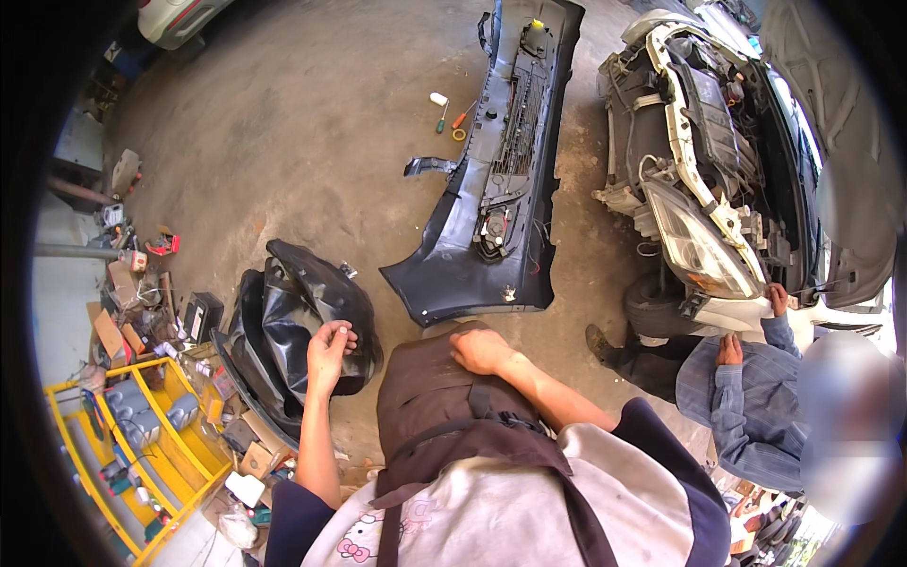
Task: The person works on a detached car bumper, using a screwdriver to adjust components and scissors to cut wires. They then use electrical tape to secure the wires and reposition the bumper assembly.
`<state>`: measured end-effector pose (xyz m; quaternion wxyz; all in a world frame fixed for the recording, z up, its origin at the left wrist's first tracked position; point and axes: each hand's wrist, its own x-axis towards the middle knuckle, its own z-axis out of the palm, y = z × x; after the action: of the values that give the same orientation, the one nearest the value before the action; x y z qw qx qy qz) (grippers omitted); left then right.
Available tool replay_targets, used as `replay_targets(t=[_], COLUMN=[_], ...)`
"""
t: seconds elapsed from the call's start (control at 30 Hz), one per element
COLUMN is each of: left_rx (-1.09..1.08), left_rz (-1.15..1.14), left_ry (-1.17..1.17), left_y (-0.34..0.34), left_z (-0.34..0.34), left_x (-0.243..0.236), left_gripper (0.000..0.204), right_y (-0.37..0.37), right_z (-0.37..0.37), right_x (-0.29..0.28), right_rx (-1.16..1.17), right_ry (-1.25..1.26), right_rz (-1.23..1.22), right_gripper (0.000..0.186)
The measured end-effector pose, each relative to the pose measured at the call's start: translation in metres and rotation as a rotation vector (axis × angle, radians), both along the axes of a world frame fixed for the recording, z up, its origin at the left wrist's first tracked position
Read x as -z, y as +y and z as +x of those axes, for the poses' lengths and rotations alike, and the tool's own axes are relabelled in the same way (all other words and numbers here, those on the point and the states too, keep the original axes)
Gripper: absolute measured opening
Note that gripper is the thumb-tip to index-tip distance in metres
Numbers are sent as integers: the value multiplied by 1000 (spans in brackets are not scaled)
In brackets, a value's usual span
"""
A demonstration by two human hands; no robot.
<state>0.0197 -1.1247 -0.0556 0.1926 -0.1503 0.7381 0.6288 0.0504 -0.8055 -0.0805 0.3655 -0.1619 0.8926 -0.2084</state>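
**While you look down, your left hand (331, 348) is by the black plastic piece (316, 298) and your right hand (480, 350) is nearer the bumper (470, 213)**

Your left hand has its fingers bent, just left of the middle. It is in front of the shiny black plastic piece, but I can't tell if it touches it or has hold of anything. Your right hand is mostly curled up, over the top of your brown apron (425, 383). I can't tell if it holds something.

The big black bumper lies on the floor (283, 123), up past your right hand. Its long side runs from the middle of the frame to the top, leaning a bit right. Its wide end is closest to you. A yellow tape roll (459, 135) sits just left of it.
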Motion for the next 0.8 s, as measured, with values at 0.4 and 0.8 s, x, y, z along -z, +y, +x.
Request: replay_targets(t=[0.4, 0.8], left_rx=[349, 938], left_rz=[319, 404], left_ry=[-325, -250], left_y=[30, 92], left_z=[-31, -176], left_x=[-69, -41], left_gripper=[24, 21], right_y=[-7, -64], right_z=[-21, -14], right_x=[58, 8], right_rx=[454, 970], right_ry=[22, 6], right_rz=[-73, -55], right_gripper=[27, 28])
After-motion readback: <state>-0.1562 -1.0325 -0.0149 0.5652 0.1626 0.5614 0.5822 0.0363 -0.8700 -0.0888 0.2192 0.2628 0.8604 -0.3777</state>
